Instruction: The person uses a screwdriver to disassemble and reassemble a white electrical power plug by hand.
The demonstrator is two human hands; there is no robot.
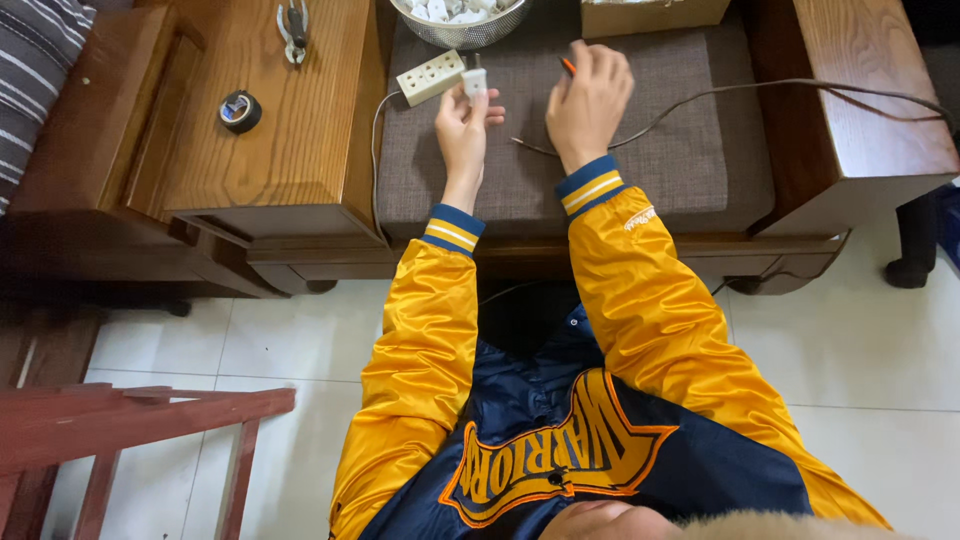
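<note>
Holding the white plug [475, 83] pinched in your left hand [465, 125] over the grey cushion [690, 150], your right hand [588, 98] clenches an orange-handled tool [567, 66]; next likely needs steady alignment.

Floor [300, 340]: pale grey-white tiles, thin dark grout lines, even daylight, soft shadows under furniture. Wooden bench seat [860, 110]: reddish-brown, broad armrest at right, low curved legs. Grey-brown woven cushion [700, 150] fills seat. Matching wooden side table [290, 150] at left, stepped top, glossy grain. Striped grey-white cushion [35, 60] at far upper left corner. Red-painted wooden frame [120, 420] with slats at lower left, over tiles. Dark furniture leg [915, 245] at right edge. No walls or windows in view.
</note>
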